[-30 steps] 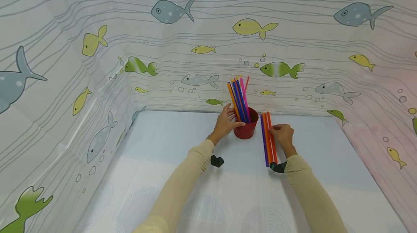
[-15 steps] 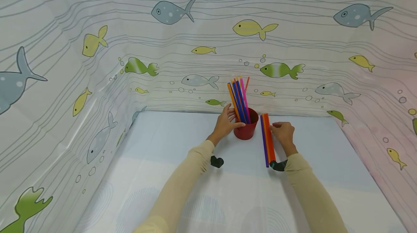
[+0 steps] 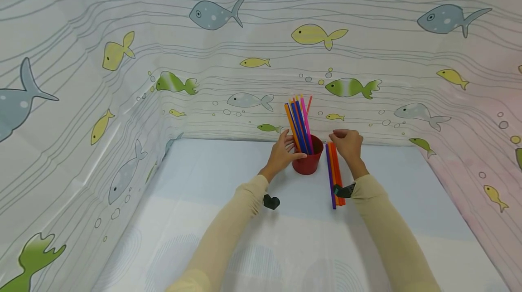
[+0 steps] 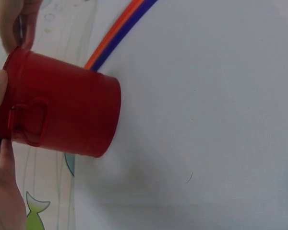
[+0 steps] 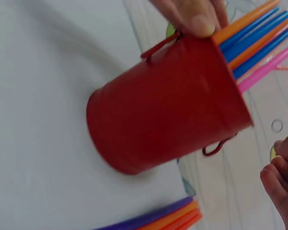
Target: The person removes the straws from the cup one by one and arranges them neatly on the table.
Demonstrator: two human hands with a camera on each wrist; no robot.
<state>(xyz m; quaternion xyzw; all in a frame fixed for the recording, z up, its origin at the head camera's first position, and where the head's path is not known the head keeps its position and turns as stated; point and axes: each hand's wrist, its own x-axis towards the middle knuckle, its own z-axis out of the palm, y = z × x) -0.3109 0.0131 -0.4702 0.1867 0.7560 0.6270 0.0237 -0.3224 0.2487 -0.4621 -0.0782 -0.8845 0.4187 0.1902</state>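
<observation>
My left hand [image 3: 281,153] holds the rim of a small red bucket [image 3: 306,165], thumb on the near side and fingers behind. Coloured straws [image 3: 299,122], among them orange, blue and pink ones, lean to the left inside the bucket. Right of it, a row of purple, orange and red straws [image 3: 332,174] lies side by side on the table. My right hand [image 3: 347,143] is raised over their far ends with its fingers bent loosely. In the right wrist view, nothing shows in the fingers of the right hand [image 5: 284,177].
A white cloth [image 3: 220,169] covers the table. Behind it and along both sides rises a fish-printed sheet [image 3: 195,56]. Small loop handles [image 5: 213,147] stick out from the bucket's sides. A dark strap [image 3: 344,191] hangs at the right wrist, above the lying straws.
The outermost red straw has slid left against the row. My right hand has since left its side and moved away from me to the row's far end. The left hand stays still.
</observation>
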